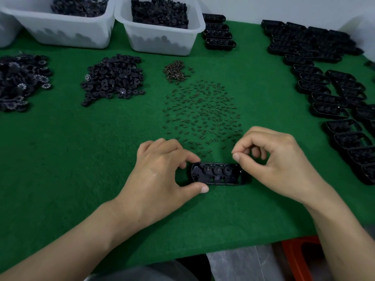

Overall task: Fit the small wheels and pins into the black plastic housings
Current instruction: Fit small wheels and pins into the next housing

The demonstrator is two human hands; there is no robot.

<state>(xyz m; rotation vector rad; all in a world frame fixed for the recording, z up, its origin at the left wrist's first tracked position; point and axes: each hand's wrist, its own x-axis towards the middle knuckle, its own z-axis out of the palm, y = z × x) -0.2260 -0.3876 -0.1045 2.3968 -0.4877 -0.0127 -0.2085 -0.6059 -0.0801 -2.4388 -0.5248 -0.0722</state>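
Black oblong plastic housing (218, 175), three small wheels seated, flat on green felt table (81, 159). Left hand (162, 171) pinches its end; right hand (274, 159) fingertips together, contents indiscernible.

A black housing (218, 174) lies open side up on the green tabletop (81, 159), near the front edge. Three small wheels (217, 169) sit in a row inside it. The left hand (162, 169) pinches the housing's left end between thumb and fingers. The right hand (274, 157) hovers at its right end, thumb and forefinger pressed together; whether that grip holds a pin cannot be told. Loose pins (203, 112) lie scattered just beyond, with wheel heaps (113, 78) far left and empty housings (324, 82) stacked right.
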